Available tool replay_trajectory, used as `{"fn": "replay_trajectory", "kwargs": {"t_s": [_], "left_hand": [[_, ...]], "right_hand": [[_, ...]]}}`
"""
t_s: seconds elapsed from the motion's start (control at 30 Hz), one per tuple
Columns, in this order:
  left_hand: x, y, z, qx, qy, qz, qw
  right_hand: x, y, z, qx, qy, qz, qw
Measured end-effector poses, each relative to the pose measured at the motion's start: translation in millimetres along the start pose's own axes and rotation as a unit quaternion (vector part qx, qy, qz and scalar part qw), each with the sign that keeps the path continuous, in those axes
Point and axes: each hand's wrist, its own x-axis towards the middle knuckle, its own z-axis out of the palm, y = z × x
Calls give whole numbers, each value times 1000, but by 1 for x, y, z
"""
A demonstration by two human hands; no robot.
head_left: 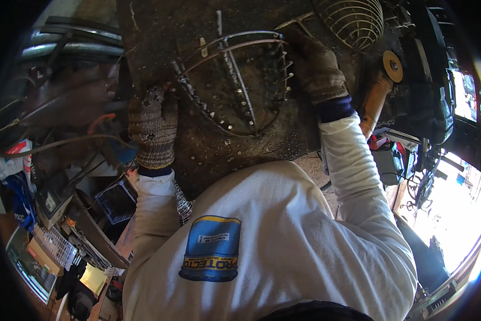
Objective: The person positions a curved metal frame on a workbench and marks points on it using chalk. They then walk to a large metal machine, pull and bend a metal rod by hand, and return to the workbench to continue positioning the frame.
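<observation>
A half-domed basket frame of bare steel wire lies between the two gloved hands on the dark, spattered metal workbench, its long axis running from lower left to upper right. The left hand rests curled at its lower-left rim; whether it grips a wire I cannot tell. The right hand closes over the upper-right rim and is the nearer hold.

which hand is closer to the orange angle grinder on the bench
Right. The right hand grips the right rim of the wire frame, with the angle grinder just beyond its wrist. The left hand is at the frame's left edge, across the frame from the grinder.
</observation>
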Motion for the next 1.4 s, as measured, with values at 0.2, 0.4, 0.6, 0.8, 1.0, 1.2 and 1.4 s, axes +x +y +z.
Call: {"fn": "replay_trajectory", "kwargs": {"t_s": [0.2,0.4,0.6,0.8,1.0,1.2,1.4], "left_hand": [[5,4,-22,-4,16,20,1000],[2,-5,-14,-25,11,17,999],[2,-5,-1,-26,14,10,1000],[1,-1,-4,120,4,95,988],[0,-7,5,45,25,50,997],[-7,-18,11,58,6,53,997],[-10,-21,14,146,29,81,985]], "right_hand": [[-5,13,-12,-5,-16,51,999],[1,9,-6,-47,-35,17,998],[0,5,-3,-35,-35,19,999],[-1,13,3,-14,-7,-35,999],[1,11,-4,-77,-26,-26,996],[1,49,-30,37,31,30,998],[-10,10,-35,128,-60,112,984]]}}
